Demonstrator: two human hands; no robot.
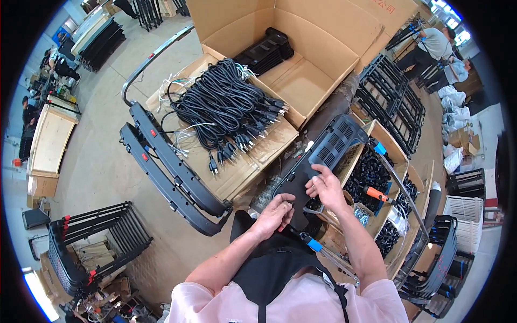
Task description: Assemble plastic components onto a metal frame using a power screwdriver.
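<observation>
A long black plastic panel [328, 148] with vent slots lies slanted across my lap and the boxes. My left hand [274, 215] grips its near end from the left side. My right hand [326, 185] rests on the panel's middle, fingers pinched at a small spot on its edge; whether a small part sits between them I cannot tell. A screwdriver with a blue handle [311, 243] lies just below my left hand. An orange-handled tool [377, 194] lies in the box of small black parts [371, 167] to the right.
A pile of coiled black power cords [226, 105] lies on flat cardboard ahead. Two finished black panels [167, 167] rest to the left. An open cardboard box [301, 81] holds a black part. Black metal racks [396, 105] and other people stand at far right.
</observation>
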